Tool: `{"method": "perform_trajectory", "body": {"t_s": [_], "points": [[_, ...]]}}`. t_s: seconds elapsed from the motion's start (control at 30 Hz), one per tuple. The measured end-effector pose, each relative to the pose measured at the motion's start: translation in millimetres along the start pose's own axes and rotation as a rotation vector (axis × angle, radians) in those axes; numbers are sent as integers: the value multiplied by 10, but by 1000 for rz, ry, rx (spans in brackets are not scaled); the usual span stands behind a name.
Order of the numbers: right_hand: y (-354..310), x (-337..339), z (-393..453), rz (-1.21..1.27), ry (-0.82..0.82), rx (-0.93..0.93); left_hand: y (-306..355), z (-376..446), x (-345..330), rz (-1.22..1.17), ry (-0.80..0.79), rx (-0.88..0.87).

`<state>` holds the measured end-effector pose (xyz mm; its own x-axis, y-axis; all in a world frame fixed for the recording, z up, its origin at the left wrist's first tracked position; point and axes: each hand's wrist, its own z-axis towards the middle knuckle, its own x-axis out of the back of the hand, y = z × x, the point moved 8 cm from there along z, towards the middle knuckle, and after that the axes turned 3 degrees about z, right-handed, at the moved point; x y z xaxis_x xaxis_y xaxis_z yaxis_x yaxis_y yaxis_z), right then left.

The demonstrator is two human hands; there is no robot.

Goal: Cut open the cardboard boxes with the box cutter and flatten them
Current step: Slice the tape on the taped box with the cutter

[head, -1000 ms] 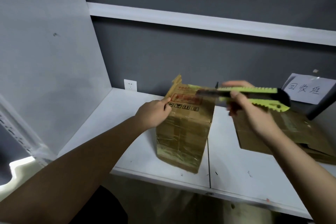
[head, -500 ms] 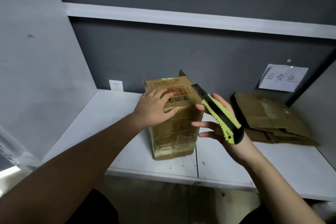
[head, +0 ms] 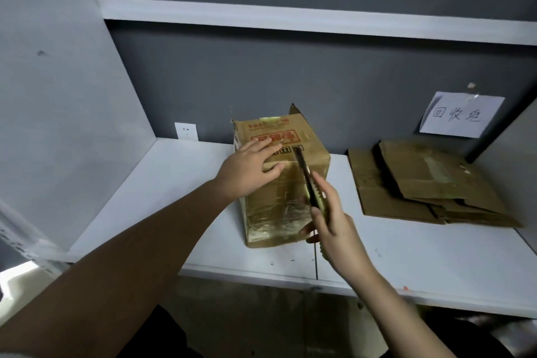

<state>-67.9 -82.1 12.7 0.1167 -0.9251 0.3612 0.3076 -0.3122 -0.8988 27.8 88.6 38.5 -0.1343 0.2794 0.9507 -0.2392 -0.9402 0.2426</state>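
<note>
We can read three handwritten characters, 回收堆, on a white paper sign (head: pixel 462 114) taped to the dark wall at the right. On the cardboard box (head: pixel 286 183) we see red printed characters inside a red frame and small black handling symbols beneath, all too blurred to read.

A brown cardboard box (head: pixel 286 180) is wrapped in glossy clear tape that catches the light. Matt, creased cardboard sheets (head: pixel 430 183) are stacked on a smooth white shelf (head: pixel 421 253). A white paper sign (head: pixel 462 114) is fixed to the matt grey wall (head: pixel 290 75).
</note>
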Motion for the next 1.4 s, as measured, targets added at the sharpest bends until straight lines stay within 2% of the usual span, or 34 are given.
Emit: {"method": "perform_trajectory", "body": {"t_s": [0.07,0.17,0.57,0.67,0.8,0.9,1.4], "points": [[43,-84,-35,-293,16,39,3,22,0,12,2,2],[114,-154,-73,-458,72,50,3,29,-1,27,3,0],[145,-334,-93,-498,153,45,14,16,-15,16,17,2],[142,-350,-87,-503,166,37,52,18,18,65,38,-55],[138,-356,-75,-524,172,38,104,-52,174,-223,204,-101],[135,-363,-70,-541,183,29,98,-58,168,-315,250,-91],[150,-439,-89,-623,219,-22,187,-82,116,-328,285,-67]]}}
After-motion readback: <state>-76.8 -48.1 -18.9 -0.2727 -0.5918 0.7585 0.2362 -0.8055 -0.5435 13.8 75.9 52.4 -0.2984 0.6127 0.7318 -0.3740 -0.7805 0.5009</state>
